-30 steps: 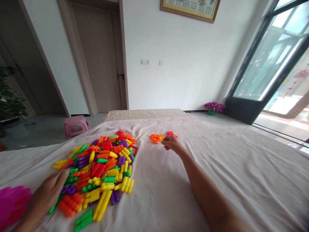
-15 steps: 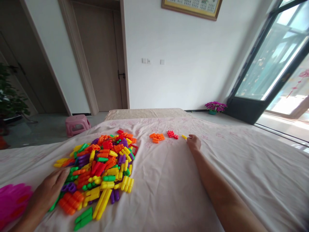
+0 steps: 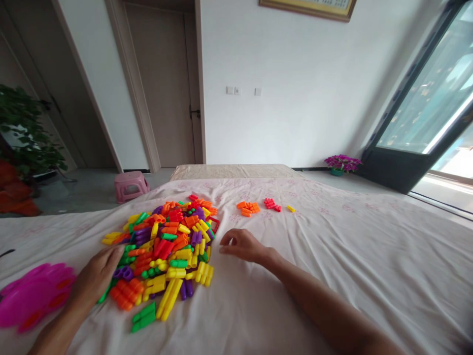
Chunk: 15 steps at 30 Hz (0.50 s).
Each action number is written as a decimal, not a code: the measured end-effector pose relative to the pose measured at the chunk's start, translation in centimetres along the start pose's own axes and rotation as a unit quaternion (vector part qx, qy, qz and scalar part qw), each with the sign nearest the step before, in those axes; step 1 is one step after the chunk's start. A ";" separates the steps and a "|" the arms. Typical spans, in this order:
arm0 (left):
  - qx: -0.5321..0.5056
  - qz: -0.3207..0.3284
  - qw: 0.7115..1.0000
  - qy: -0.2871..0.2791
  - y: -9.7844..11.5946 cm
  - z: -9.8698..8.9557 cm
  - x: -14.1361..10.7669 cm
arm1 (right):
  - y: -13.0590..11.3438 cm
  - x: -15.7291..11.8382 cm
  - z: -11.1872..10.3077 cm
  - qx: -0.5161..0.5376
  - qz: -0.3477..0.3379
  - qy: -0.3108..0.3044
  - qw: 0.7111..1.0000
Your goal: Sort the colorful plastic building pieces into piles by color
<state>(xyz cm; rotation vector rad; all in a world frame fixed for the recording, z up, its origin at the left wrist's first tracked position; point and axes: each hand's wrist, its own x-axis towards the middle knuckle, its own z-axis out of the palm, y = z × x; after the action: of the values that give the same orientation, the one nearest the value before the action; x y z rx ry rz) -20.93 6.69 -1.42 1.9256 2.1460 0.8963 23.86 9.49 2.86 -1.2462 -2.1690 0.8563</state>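
Head view: I see the right hand (image 3: 244, 244) just right of heaped multicoloured plastic connector blocks (image 3: 162, 249), fingers curled, slightly apart from the thumb. Left hand (image 3: 98, 273) at the heap's left edge; can't tell its grip. Beyond, on pale floral cloth (image 3: 332, 256): orange plastic blocks (image 3: 248, 208), red knobbed plastic blocks (image 3: 272, 204), one yellow plastic block (image 3: 291, 208).

The top edge crops the framed picture (image 3: 309, 9); the left edge, a magenta scalloped object (image 3: 34, 296). Upper toy blocks (image 3: 163, 249) partly hide those beneath.
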 end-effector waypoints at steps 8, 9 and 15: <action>-0.039 -0.015 0.999 -0.002 0.4 0.0 0.0 | -3.9 -1.4 4.2 -0.118 -0.049 -0.052 0.990; -0.039 -0.016 0.999 -0.005 0.3 0.0 0.0 | -3.9 -1.5 4.2 -0.110 -0.048 -0.056 0.991; -0.035 -0.017 0.999 -0.012 -0.5 0.4 0.2 | -2.7 -1.3 4.0 0.046 0.019 -0.042 0.998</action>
<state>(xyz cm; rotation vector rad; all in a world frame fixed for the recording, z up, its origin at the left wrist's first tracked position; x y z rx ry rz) -21.24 6.98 -1.95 1.8528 2.0988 0.9255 20.19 6.23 1.96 -1.2306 -2.1509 1.0285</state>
